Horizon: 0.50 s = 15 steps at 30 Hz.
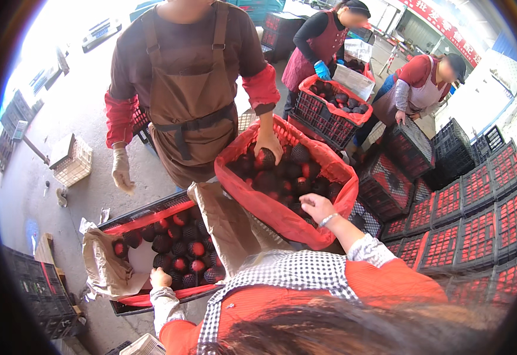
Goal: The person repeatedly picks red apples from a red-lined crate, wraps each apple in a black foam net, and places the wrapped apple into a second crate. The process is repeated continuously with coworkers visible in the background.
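My left hand (pixel 160 278) is at the near side of a black plastic crate (pixel 140 212), beside red round fruits (pixel 179 264) in black foam net sleeves; its fingertips are partly hidden, so a hold cannot be told. Brown paper (pixel 216 217) stands up at this crate's right end, with more crumpled paper (pixel 107 262) at its left. My right hand (pixel 318 207), a bracelet at its wrist, hovers over the near right of a basket lined with red plastic film (pixel 276 224). Its fingers are apart with no fruit seen in them. Netted fruits (pixel 285 173) fill that basket.
Across from me, a co-worker in a brown apron (pixel 191 88) grips a fruit (pixel 265 159) in the same basket; their gloved hand (pixel 122 171) hangs free. Two more people work behind another red-lined crate (pixel 325 115). Stacked black crates (pixel 476 213) line the right.
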Motion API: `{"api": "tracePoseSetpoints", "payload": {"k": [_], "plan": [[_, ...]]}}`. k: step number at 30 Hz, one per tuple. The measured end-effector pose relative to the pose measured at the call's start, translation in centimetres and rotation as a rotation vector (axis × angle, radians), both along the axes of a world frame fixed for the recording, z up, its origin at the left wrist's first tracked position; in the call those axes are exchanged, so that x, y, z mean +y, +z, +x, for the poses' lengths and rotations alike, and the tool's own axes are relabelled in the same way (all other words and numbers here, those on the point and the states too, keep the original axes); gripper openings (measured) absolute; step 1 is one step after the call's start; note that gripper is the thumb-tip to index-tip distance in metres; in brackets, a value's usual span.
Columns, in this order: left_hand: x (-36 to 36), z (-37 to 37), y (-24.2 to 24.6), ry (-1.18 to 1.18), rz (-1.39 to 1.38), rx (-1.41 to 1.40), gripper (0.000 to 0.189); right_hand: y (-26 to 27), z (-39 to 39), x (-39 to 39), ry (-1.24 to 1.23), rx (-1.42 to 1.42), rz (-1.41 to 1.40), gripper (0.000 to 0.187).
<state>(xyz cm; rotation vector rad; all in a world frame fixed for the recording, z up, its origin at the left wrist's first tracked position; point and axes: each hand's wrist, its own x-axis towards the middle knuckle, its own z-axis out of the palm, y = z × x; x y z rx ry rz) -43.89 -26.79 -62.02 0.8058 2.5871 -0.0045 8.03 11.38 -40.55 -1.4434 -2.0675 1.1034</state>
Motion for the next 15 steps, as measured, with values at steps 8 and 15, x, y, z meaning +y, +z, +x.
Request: {"api": "tracePoseSetpoints", "payload": {"k": [8, 15], "plan": [[2.5, 11.4, 10.0, -0.219, 0.777, 0.093, 0.023, -4.9, -0.5, 10.1, 0.012, -0.727, 0.035, 0.058], [5.7, 23.3, 15.1, -0.323, 0.853, -0.173, 0.016, -8.1, -1.2, 11.9, 0.094, -0.921, 0.100, 0.069]]}}
